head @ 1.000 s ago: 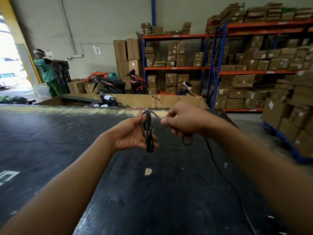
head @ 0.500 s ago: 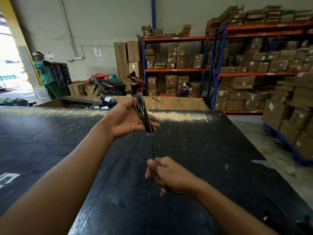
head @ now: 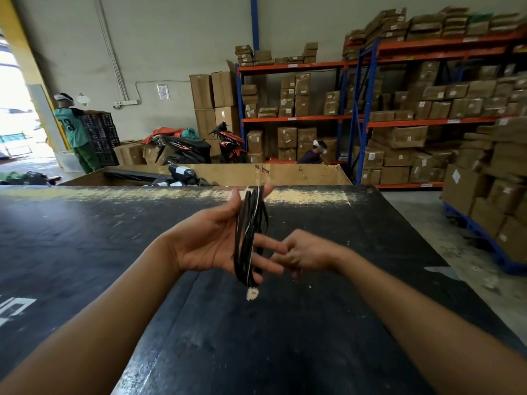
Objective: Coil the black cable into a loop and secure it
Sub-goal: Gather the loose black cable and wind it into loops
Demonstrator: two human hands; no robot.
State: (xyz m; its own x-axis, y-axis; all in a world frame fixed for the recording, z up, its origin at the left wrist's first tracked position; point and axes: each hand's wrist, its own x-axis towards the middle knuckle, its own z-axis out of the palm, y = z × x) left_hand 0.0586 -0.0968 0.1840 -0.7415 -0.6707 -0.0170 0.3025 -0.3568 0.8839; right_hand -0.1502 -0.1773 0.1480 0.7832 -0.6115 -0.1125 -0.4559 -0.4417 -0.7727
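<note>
While left hand (head: 211, 246) holds cable (head: 249, 238) bundle across open palm, above black table (head: 85, 238), keep loops flat, thumb on top. Right hand (head: 305, 253) just beside left fingertips, curled; cannot tell if pinching loose end. Wrap end snug round middle. Half second ago right hand was lower, pulling strand down; now up near bundle.

— Count for the log?

— My two hands: left (head: 209, 243), right (head: 306, 253). One cable (head: 248, 238), gathered in several strands; I can't number them through the blur.

— Beyond the table (head: 85, 238)?

— One table. Two other people: one (head: 74, 129) by the doorway, one (head: 315, 153) crouched at the racks. Two scooters, black (head: 182, 149) and red (head: 229, 142). Cartons on the shelves are too many to count.
</note>
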